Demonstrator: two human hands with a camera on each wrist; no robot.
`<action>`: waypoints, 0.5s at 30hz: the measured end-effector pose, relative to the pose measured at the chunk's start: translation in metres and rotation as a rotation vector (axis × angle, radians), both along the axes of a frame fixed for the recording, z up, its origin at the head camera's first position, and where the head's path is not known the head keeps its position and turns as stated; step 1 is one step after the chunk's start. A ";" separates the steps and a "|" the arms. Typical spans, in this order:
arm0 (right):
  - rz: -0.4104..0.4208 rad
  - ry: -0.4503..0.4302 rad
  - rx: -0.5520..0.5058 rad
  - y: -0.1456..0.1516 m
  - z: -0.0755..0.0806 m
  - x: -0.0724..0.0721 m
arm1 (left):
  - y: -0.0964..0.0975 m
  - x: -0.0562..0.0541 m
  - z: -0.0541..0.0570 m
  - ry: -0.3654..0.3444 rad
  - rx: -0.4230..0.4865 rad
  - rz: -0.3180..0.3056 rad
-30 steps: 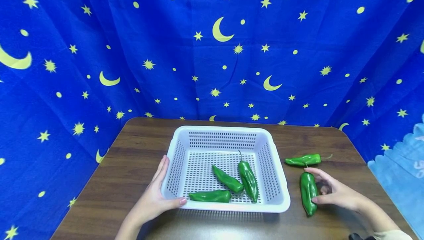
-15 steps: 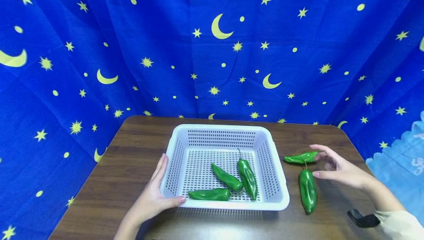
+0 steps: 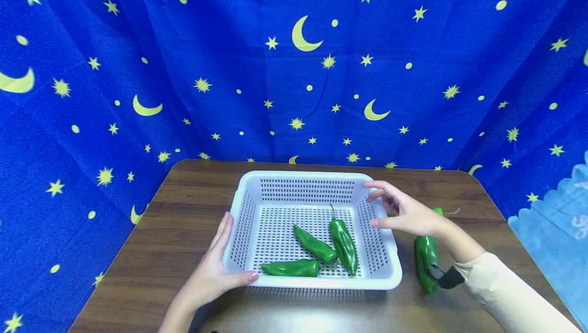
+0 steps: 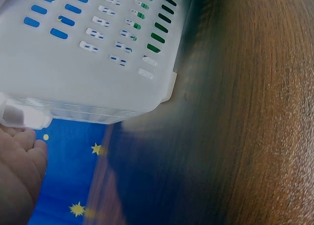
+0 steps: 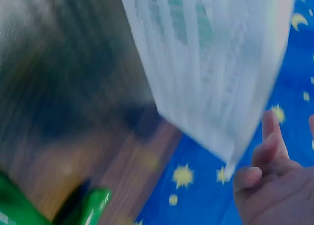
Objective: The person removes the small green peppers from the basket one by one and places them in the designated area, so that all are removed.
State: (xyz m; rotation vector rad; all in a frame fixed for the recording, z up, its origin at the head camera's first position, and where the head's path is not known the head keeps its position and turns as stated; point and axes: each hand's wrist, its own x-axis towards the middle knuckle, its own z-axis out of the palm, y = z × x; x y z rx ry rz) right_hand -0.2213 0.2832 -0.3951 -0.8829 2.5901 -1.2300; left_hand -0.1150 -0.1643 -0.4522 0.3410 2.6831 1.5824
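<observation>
A white perforated plastic basket [image 3: 317, 284] stands on the table in the head view. Three green peppers lie in it: one along the front [image 3: 291, 268], one slanting in the middle [image 3: 315, 244], one at the right [image 3: 343, 247]. My left hand [image 3: 209, 271] holds the basket's front left corner, thumb on the front rim and fingers along the left side. My right hand [image 3: 406, 214] reaches over the right rim, thumb and fingers apart, holding nothing. Right of the basket, a green pepper [image 3: 426, 254] is partly covered by my wrist strap; another [image 3: 438, 211] is mostly hidden behind my wrist.
The brown wooden table [image 3: 174, 220] extends on both sides of the basket. A blue cloth [image 3: 257, 93] with yellow moons and stars hangs behind and beside it. A light blue scalloped cloth [image 3: 558, 231] hangs at the right edge.
My right hand let go of the front loose pepper, passed by the rear one, and moved left to the basket's right rim. My left hand stayed in place.
</observation>
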 end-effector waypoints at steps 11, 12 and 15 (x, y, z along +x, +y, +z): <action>-0.062 0.008 0.148 -0.046 -0.008 0.001 | -0.001 0.000 0.001 -0.009 0.006 0.001; -0.064 0.001 0.150 -0.048 -0.008 0.001 | -0.001 0.000 0.000 -0.009 0.006 0.000; -0.055 0.004 0.171 -0.052 -0.008 0.001 | 0.000 -0.001 0.000 -0.020 0.006 0.002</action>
